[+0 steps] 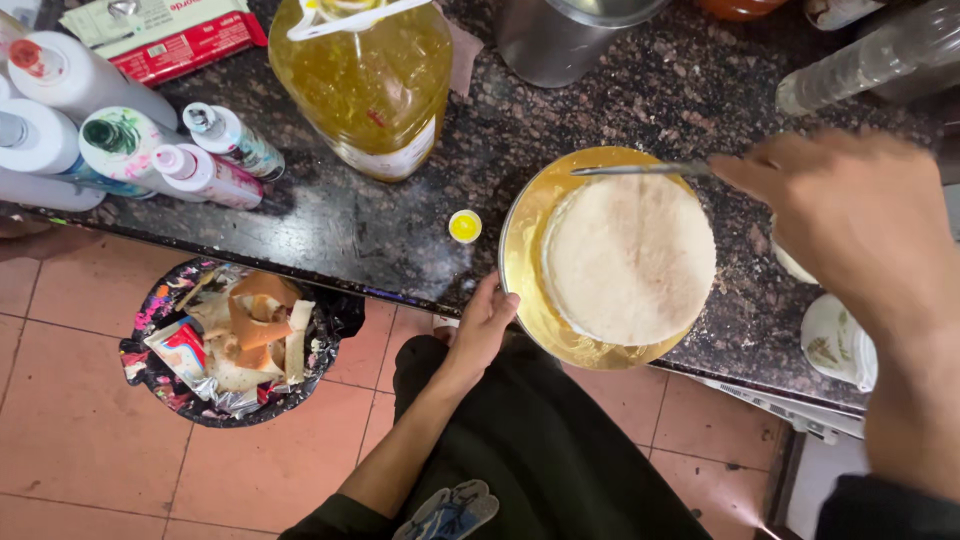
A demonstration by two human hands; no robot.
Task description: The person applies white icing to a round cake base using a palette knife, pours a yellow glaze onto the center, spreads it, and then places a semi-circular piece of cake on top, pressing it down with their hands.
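We stand at the dark speckled counter [400, 215] with a round pale cake [628, 258] on a golden board [520, 250], and the work looks to us like it is in an early or middle stage. The top of the cake appears flat and even, cream-white and a little grainy; whether this is bare sponge or a thin first coat we cannot tell. No decoration is on it, so we judge that most of the finishing is not yet done.

Our right hand [850, 215] holds a long metal spatula [640, 169] — the fingers are closed around its handle end, and the blade reaches to the left across the far edge of the cake, lying just above or on the top rim; contact is not clear. Our left hand [487, 322] rests at the near left rim of the golden board, the fingers together and curled against its edge, touching the board but not the cake itself.

So the cake lies between the two hands: just right of the left fingers, and left and below the right fingers. A big bottle of yellow oil [365, 85] stands behind, a small yellow cap [464, 226] lies just left of the board, and a bin with scraps [235, 340] sits on the floor below.
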